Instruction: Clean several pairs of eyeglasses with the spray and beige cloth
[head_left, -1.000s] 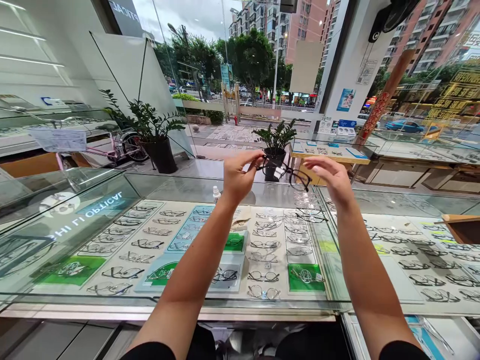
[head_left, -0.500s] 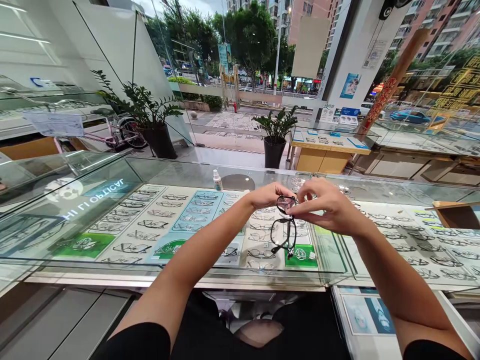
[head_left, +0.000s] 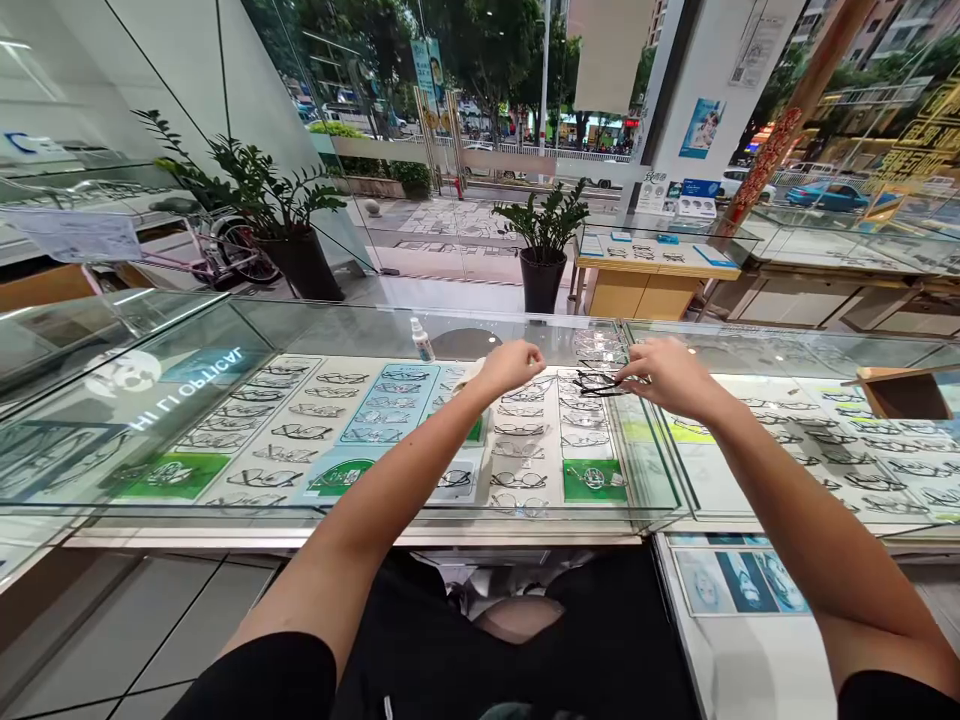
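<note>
The grip of the right hand [head_left: 651, 378] is closed on dark-framed eyeglasses [head_left: 598, 383], right of centre in the frame, above the glass display case [head_left: 420, 510]. The left hand [head_left: 513, 366], near the centre, has its fingers curled in, but whether they hold anything, I cannot tell. A spray bottle [head_left: 421, 340] stands to its left in the picture.

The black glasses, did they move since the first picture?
Yes. The black glasses were in front of the right-hand plant pot; now they appear below it and slightly to its right.
</note>
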